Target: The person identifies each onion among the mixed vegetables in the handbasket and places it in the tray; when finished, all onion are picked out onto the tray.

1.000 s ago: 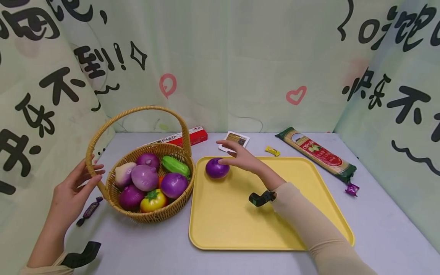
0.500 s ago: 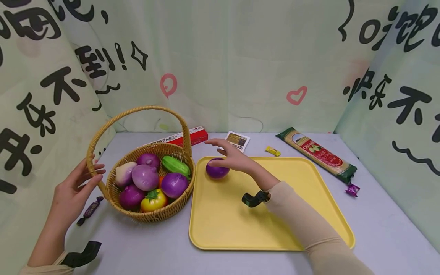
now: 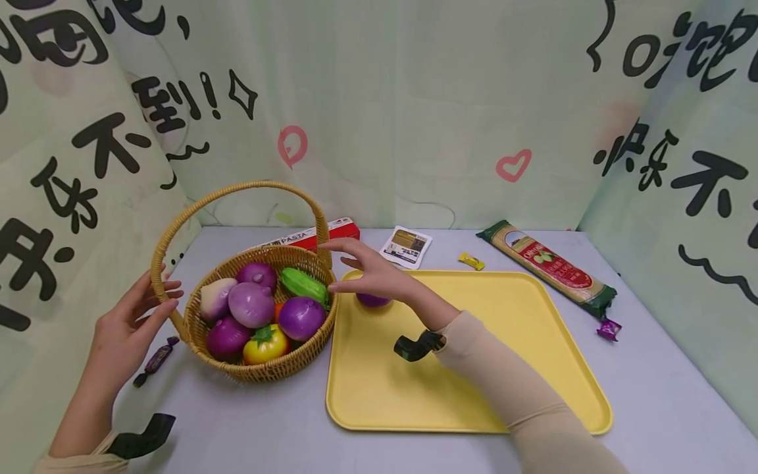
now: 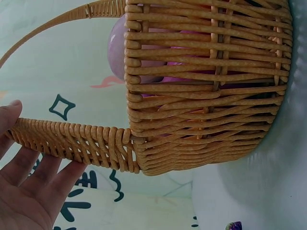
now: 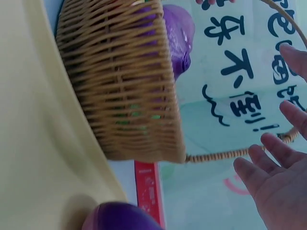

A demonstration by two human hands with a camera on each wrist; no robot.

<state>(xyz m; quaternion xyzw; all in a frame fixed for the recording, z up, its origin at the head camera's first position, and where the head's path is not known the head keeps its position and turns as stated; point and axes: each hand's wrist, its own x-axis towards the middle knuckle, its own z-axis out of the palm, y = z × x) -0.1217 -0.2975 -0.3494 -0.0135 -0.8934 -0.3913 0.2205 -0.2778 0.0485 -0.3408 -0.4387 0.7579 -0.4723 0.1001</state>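
Observation:
My left hand [image 3: 127, 329] holds the left side of the wicker basket [image 3: 260, 375] by its handle, thumb on one side and fingers on the other. Inside the basket lie several purple onions [image 3: 251, 305], a whitish-purple turnip [image 3: 216, 297], a green cucumber-like vegetable [image 3: 303, 285] and a yellow pepper-like one [image 3: 266, 345]. My right hand [image 3: 379, 273] hovers with fingers spread at the basket's right rim, near the handle's right end, holding nothing. Beneath it a round purple vegetable [image 3: 373, 301] rests on the yellow tray [image 3: 462, 382], partly hidden by the hand.
Behind the basket is a red pasta box [image 3: 343, 230]. A white packet [image 3: 406, 247], a yellow candy [image 3: 471, 261], a long noodle package [image 3: 547, 266] and a purple candy [image 3: 608, 330] lie around the tray. Left of the basket is a dark wrapped candy [image 3: 156, 361].
My right hand has moved left, from above the purple vegetable on the tray to the basket's right rim. My left hand and the basket stay in place.

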